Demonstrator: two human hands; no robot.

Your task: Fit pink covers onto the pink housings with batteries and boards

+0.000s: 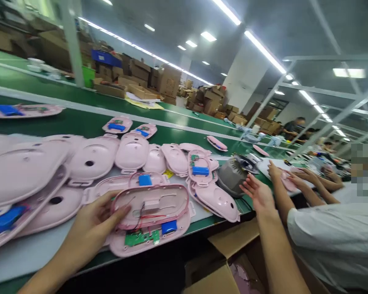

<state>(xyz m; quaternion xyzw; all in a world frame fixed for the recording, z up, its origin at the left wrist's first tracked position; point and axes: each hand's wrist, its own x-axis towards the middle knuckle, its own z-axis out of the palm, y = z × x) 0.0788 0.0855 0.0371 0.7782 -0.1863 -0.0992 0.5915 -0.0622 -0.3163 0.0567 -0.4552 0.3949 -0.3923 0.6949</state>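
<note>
My left hand is closed on a pink plastic shell half, thumb over its rim. A small white block and red and black wires show inside it. Just below lies another pink shell half with a green circuit board and a blue battery pack; wires seem to run between the two halves. My right hand is held out with fingers apart and nothing in it, near a grey vented housing.
Many pink shells are piled along the green bench. Below the bench edge stands an open cardboard box with pink parts inside. At right, a co-worker in a white shirt handles a pink shell.
</note>
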